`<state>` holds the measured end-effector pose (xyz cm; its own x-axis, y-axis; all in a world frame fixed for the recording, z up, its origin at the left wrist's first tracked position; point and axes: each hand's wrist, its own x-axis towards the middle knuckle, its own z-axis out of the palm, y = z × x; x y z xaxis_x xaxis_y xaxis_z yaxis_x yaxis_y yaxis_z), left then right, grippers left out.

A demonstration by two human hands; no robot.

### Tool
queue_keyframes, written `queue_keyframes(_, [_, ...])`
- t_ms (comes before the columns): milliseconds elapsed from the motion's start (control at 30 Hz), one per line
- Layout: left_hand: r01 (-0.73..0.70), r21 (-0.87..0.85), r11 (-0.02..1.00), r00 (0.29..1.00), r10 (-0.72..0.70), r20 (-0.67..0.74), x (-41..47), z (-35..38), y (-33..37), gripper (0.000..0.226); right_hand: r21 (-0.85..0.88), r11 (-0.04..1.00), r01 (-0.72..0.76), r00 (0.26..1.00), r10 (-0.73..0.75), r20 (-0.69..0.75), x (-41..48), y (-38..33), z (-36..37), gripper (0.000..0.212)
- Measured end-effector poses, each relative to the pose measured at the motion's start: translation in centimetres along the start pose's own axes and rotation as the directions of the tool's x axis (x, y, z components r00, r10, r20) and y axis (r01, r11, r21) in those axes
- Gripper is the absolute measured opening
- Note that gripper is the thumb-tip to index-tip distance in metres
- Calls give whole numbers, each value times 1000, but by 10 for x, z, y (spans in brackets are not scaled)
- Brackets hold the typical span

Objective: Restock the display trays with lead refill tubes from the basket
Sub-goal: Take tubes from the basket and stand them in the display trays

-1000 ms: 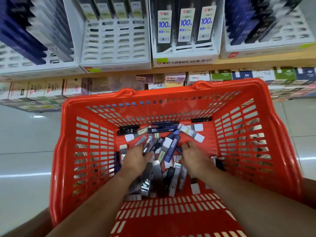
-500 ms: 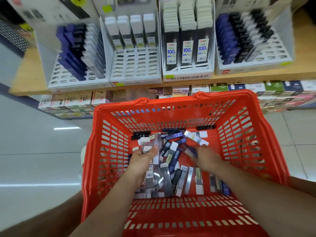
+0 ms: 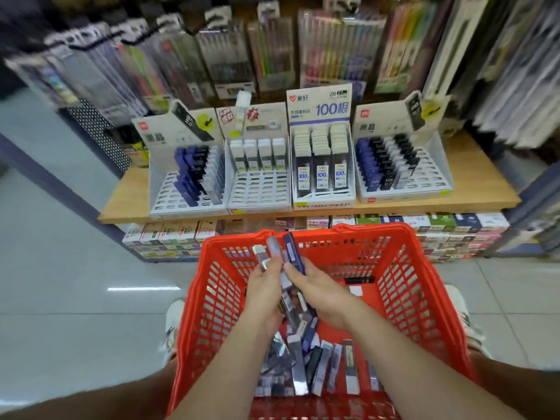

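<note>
Now both hands are up, out of the pile they were digging in a moment ago. On the left, the left hand has its grip closed round a bunch of tubes, lifted as high as the far rim of the red basket. Earlier it held tubes low down inside. Just to the right, the right hand has come across to meet it. Its grip pinches a dark blue tube that stands up beside the bunch, and more tubes are squeezed between the two hands. Before, this hand was down in the pile.

Under the hands, the loose tubes lie in the near part of the basket. One black tube lies alone to the right.

The view has tipped up too. Far off on the wooden shelf all four display trays now show whole. The left tray has blue and grey tubes. The second tray has white-topped tubes only at the back. The third tray looks full. The right tray has blue, black and white tubes.
</note>
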<state>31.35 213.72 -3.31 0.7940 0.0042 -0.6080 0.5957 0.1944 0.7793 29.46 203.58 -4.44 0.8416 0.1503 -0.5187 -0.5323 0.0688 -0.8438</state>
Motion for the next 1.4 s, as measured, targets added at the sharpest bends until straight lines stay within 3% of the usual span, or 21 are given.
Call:
queue_keyframes(133, [2, -78, 997, 1000, -3, -19, -12, 3, 9, 45, 59, 993, 104, 994, -105, 10, -19, -8, 10, 37])
queue_keyframes(233, [-8, -83, 996, 1000, 11, 28, -21, 7, 17, 30, 87, 981, 172, 985, -172, -16, -23, -9, 9, 35])
queue_keyframes(367, [-18, -58, 998, 997, 22, 71, -28, 7, 25, 36, 292, 945, 145, 989, -133, -62, -27, -10, 7, 30])
queue_keyframes(467, [3, -95, 995, 999, 2, 49, -29, 11, 30, 55, 393, 915, 91, 994, -110, 25, -32, -11, 2, 24])
queue_keyframes(600, [17, -134, 991, 999, -11, 46, -26, 18, 33, 52, 344, 935, 86, 982, -138, 129, -35, -15, -12, 23])
queue_keyframes(800, [7, -92, 996, 988, 7, 157, -23, 27, 45, 42, 292, 956, 5, 998, -22, 54, -33, -19, -24, 42])
queue_keyframes(900, [-87, -84, 993, 987, 98, 129, -12, 21, 66, 40, 228, 972, -65, 989, 33, 141, -36, -22, -35, 41])
queue_keyframes(1033, [-226, -199, 954, 966, 245, 81, -10, 12, 97, 27, 205, 978, -45, 952, -20, 304, -42, -23, -47, 30])
queue_keyframes(1100, [-314, -119, 942, 946, 321, 48, -13, 9, 108, 23, 259, 965, -30, 957, -47, 285, -41, -20, -51, 30])
queue_keyframes(1167, [-373, 112, 921, 926, 362, 102, -16, 8, 115, 25, 328, 944, -29, 970, -52, 236, -36, -18, -51, 31])
queue_keyframes(1233, [-402, 319, 858, 911, 342, 229, -19, 11, 120, 24, 404, 914, -29, 979, -56, 195, -32, -19, -53, 36])
queue_keyframes(1333, [-422, 500, 756, 897, 267, 353, -24, 16, 127, 27, 489, 872, -15, 980, -84, 180, -30, -23, -57, 45])
queue_keyframes(1400, [-466, 615, 636, 882, 279, 379, -26, 18, 130, 24, 617, 787, -20, 987, -83, 139, -28, -25, -60, 35])
